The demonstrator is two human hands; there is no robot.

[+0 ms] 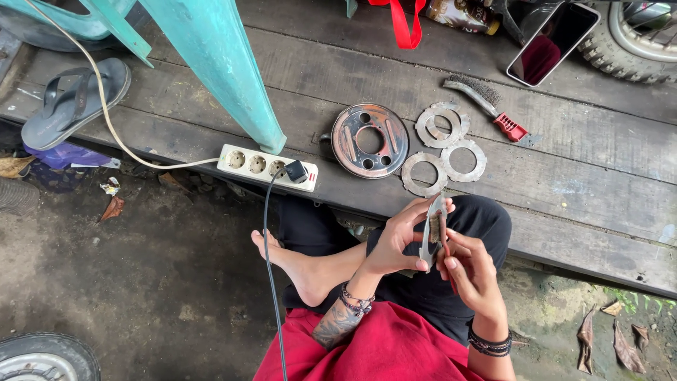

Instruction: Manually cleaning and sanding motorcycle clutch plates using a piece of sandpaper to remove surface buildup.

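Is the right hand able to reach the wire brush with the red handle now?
Probably not at once: the right hand is busy with the metal ring, though nothing blocks the way to the wire brush.

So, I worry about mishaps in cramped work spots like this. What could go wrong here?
The metal ring, held on edge between the left hand and right hand, could slip onto the bare foot just below. The black cord from the power strip runs past that foot and might snag. The loose rings on the plank could get knocked off.
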